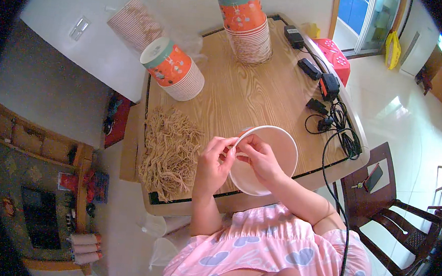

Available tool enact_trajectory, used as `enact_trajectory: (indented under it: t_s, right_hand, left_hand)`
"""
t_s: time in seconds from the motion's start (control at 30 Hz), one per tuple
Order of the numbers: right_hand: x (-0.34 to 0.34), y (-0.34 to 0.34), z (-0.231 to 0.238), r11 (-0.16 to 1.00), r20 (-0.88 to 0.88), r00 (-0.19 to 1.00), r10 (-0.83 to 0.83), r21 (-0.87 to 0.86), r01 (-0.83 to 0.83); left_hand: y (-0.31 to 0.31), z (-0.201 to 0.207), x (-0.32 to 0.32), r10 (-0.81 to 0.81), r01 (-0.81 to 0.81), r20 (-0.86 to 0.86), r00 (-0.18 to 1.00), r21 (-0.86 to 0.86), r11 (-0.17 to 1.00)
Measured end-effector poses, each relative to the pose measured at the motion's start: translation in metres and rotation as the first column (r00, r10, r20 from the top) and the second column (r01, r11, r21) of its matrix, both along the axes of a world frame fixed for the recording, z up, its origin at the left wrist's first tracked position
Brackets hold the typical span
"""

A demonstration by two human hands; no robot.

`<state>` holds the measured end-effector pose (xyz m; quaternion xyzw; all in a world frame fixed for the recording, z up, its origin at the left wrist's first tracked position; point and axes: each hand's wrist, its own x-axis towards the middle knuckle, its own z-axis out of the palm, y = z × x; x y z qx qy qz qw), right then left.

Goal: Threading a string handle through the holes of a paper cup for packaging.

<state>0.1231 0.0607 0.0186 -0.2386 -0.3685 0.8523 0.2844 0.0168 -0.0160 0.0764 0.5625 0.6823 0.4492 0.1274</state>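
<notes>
A large paper bucket point(275, 161) with a white inside tilts open toward me at the table's near edge. A strip of its orange outer wall shows behind the rim. My left hand point(216, 160) pinches the bucket's left rim, with the fingers outside the wall. Reaching over the opening, my right hand point(261, 159) has its fingers curled together against the inside of that same rim. Both hands' fingertips nearly meet there; anything between the right fingertips is too small to make out. Left of the bucket lies a heap of tan twine cords point(168, 152).
Nested orange-and-green paper buckets stand in one stack point(247, 38) at the back and another point(177, 72) lying tilted at the back left. Black adapters point(329, 87) and a coiled cable point(344, 128) line the right edge. A dark wooden chair point(374, 193) holds a phone and keys.
</notes>
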Motion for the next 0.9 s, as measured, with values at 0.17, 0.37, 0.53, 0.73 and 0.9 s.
enact_trajectory:
  t_s: [0.17, 0.37, 0.53, 0.73, 0.9]
  right_hand:
    - [-0.002, 0.000, -0.004, 0.998, 0.027, 0.999, -0.043, 0.047, 0.041]
    - [-0.007, 0.000, -0.017, 0.995, -0.019, 0.997, -0.077, 0.056, 0.078]
    - [-0.006, -0.002, -0.007, 0.994, -0.004, 0.996, -0.094, 0.055, 0.094]
    - [0.002, 0.001, -0.003, 1.000, -0.049, 0.999, -0.006, 0.023, 0.008]
    - [0.003, 0.002, 0.003, 0.997, -0.062, 0.995, 0.076, -0.028, -0.078]
  left_hand:
    - [-0.001, -0.001, -0.002, -0.009, 0.009, 0.005, 1.000, 0.003, 1.000]
    - [0.000, -0.001, -0.001, -0.008, 0.008, 0.016, 1.000, -0.006, 1.000]
    - [0.001, -0.001, 0.000, 0.015, -0.015, 0.043, 0.999, 0.006, 1.000]
    - [0.000, -0.008, -0.008, 0.089, -0.089, 0.019, 0.996, 0.033, 0.995]
    - [-0.003, -0.002, -0.004, 0.036, -0.026, -0.145, 0.989, 0.071, 0.997]
